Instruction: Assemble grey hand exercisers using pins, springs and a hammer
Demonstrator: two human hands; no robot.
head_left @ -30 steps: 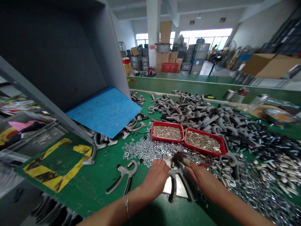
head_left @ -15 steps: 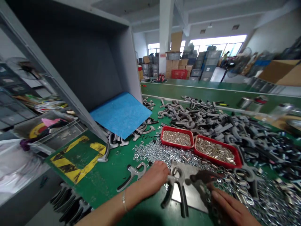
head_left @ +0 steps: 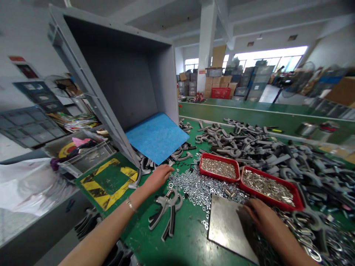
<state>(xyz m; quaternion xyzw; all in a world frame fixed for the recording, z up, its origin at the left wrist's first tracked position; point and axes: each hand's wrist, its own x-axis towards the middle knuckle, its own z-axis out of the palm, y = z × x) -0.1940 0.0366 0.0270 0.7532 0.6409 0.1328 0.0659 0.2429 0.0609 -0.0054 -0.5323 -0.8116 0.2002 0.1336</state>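
Observation:
My left hand (head_left: 157, 180), fingers stretched forward, hovers over the green bench near grey clamp parts (head_left: 145, 164) lying under a blue sheet (head_left: 159, 136). Nothing shows in it. In front of its wrist, grey clamp pieces with black grips (head_left: 166, 210) lie overlapping, with a small metal pin at their top. My right hand (head_left: 257, 212) is bent down at the right edge of a flat metal plate (head_left: 229, 225). Blur and shadow hide its fingertips and whatever they touch. Loose nuts and washers (head_left: 194, 186) spread between the hands.
Two red trays (head_left: 219, 168) (head_left: 271, 188) hold small metal parts. Behind them lies a large heap of grey clamp parts (head_left: 249, 144). A big grey crate (head_left: 122, 74) stands on its side at left. Rings and metal sleeves (head_left: 305, 236) lie at right.
My left hand has moved left and forward, off the clamp piece on the plate. That piece now lies on the bench at left. My right hand has shifted forward; the hammer no longer shows clearly.

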